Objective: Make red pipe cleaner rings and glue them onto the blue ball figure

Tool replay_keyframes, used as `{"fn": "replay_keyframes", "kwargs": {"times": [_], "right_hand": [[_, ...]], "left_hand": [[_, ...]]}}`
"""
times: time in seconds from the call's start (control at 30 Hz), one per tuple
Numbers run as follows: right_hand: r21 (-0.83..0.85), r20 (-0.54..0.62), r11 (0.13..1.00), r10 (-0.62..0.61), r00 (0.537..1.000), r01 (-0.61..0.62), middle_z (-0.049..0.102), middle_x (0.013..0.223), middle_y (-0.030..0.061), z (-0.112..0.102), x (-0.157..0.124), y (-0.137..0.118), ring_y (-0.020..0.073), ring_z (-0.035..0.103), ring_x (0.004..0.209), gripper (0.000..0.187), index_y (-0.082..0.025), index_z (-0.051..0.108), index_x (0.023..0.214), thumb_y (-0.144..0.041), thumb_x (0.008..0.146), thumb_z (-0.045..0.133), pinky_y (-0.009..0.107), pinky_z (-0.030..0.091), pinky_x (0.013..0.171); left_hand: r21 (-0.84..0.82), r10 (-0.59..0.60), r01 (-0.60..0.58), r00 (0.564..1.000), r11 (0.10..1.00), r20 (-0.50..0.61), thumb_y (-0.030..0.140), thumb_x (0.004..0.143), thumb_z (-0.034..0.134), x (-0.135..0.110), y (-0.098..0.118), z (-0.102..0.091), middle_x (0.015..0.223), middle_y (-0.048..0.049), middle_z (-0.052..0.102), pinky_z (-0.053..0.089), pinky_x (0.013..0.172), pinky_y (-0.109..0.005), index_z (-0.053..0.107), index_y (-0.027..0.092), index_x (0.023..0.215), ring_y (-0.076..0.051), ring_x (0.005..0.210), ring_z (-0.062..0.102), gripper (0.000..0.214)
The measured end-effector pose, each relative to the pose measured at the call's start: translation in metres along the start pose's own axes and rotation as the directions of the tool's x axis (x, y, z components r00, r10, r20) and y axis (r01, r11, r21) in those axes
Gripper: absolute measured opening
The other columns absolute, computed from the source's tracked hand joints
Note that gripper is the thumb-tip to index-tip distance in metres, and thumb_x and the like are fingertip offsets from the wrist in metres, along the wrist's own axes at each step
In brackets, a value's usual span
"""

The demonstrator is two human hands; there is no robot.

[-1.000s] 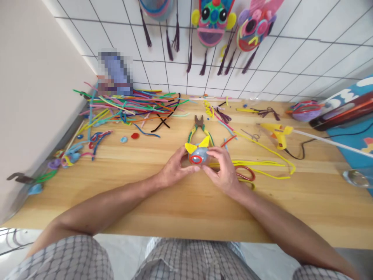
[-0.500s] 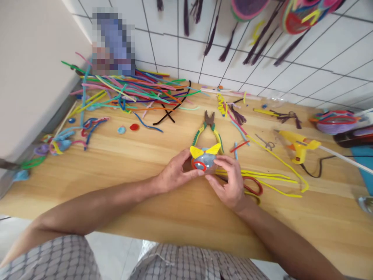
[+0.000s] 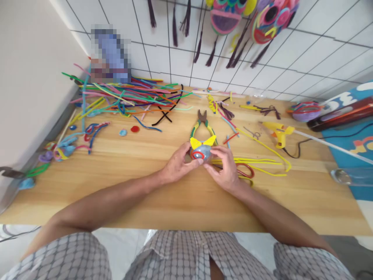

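Observation:
Between my two hands is a clear, rounded plastic ball (image 3: 206,153) with a bluish inside, two yellow ear-like pieces (image 3: 209,140) on top and a red ring on its front. My left hand (image 3: 176,163) grips its left side, thumb across the lower front. On the other side my right hand (image 3: 225,167) pinches it with fingertips and thumb. Just behind the ball lie pliers (image 3: 201,123) with green and yellow handles, jaws pointing away. Scissors with red handles (image 3: 246,170) lie partly hidden behind my right hand, beside yellow pipe cleaners (image 3: 259,160).
A heap of coloured pipe cleaners (image 3: 136,95) covers the back left. At the right lie a yellow glue gun (image 3: 278,132) with its cord and a purple craft ball (image 3: 306,111). Decorated faces with dark tassels (image 3: 225,21) hang on the tiled wall. Two small discs (image 3: 135,128) lie left of the pliers.
The camera view has shifted, so more of the wall decorations and the right side shows. Both hands keep the ball in nearly the same hold.

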State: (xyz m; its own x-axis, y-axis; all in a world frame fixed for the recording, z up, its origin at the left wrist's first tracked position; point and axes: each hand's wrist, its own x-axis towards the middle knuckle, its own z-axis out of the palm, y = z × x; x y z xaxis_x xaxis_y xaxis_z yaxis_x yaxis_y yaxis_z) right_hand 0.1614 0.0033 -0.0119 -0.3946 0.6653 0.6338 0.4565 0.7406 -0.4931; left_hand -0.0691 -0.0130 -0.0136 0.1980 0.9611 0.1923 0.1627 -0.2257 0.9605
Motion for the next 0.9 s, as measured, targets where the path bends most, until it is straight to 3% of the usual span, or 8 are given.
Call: {"fn": "replay_keyframes", "kwargs": {"times": [0.3, 0.57, 0.73, 0.83, 0.9], "right_hand": [[-0.054, 0.0, 0.998, -0.042, 0.999, 0.042, 0.069, 0.133, 0.0149, 0.004, -0.001, 0.003, 0.0348, 0.071, 0.122, 0.059, -0.03, 0.054, 0.152, -0.028, 0.098, 0.079, 0.056, 0.065, 0.097], [-0.055, -0.006, 0.995, -0.078, 0.997, 0.077, 0.069, 0.133, 0.0162, 0.008, 0.001, 0.003, 0.0349, 0.07, 0.125, 0.057, -0.028, 0.051, 0.15, -0.026, 0.099, 0.076, 0.057, 0.064, 0.102], [-0.04, 0.037, 0.999, -0.015, 0.999, 0.017, 0.069, 0.135, 0.0171, 0.007, 0.003, 0.002, 0.0356, 0.068, 0.13, 0.052, -0.027, 0.055, 0.144, -0.026, 0.096, 0.077, 0.056, 0.064, 0.104], [-0.025, 0.104, 0.999, 0.025, 0.994, -0.022, 0.073, 0.134, 0.0168, -0.004, 0.01, -0.002, 0.0349, 0.07, 0.129, 0.045, -0.025, 0.06, 0.136, -0.021, 0.094, 0.073, 0.054, 0.063, 0.106], [0.009, 0.138, 0.997, 0.076, 0.987, -0.078, 0.078, 0.124, 0.0131, -0.022, 0.02, -0.004, 0.0306, 0.076, 0.117, 0.036, -0.024, 0.065, 0.128, -0.015, 0.093, 0.064, 0.047, 0.064, 0.1]], "left_hand": [[-0.08, -0.03, 0.031, 1.0, 0.996, 0.004, 0.052, 0.097, 0.078, 0.002, -0.005, 0.002, 0.126, -0.0123, 0.074, 0.058, 0.11, -0.045, 0.066, 0.019, 0.122, -0.03, 0.122, 0.071, 0.043], [-0.172, -0.039, 0.042, 0.999, 0.984, 0.022, 0.051, 0.093, 0.083, 0.006, -0.002, -0.003, 0.134, -0.0117, 0.075, 0.06, 0.111, -0.044, 0.064, 0.02, 0.132, -0.028, 0.123, 0.073, 0.054], [-0.184, -0.087, 0.09, 0.996, 0.979, 0.024, 0.055, 0.083, 0.091, 0.009, -0.004, 0.0, 0.136, -0.0139, 0.073, 0.059, 0.112, -0.046, 0.062, 0.019, 0.131, -0.031, 0.125, 0.073, 0.067], [-0.165, -0.126, 0.121, 0.992, 0.979, -0.019, 0.056, 0.074, 0.097, 0.01, -0.005, 0.003, 0.131, -0.0136, 0.074, 0.061, 0.106, -0.045, 0.061, 0.019, 0.127, -0.03, 0.118, 0.074, 0.074], [-0.135, -0.147, 0.14, 0.988, 0.981, -0.046, 0.057, 0.074, 0.096, 0.011, -0.004, 0.005, 0.128, -0.0127, 0.074, 0.061, 0.102, -0.044, 0.061, 0.019, 0.126, -0.029, 0.114, 0.075, 0.073]]}}
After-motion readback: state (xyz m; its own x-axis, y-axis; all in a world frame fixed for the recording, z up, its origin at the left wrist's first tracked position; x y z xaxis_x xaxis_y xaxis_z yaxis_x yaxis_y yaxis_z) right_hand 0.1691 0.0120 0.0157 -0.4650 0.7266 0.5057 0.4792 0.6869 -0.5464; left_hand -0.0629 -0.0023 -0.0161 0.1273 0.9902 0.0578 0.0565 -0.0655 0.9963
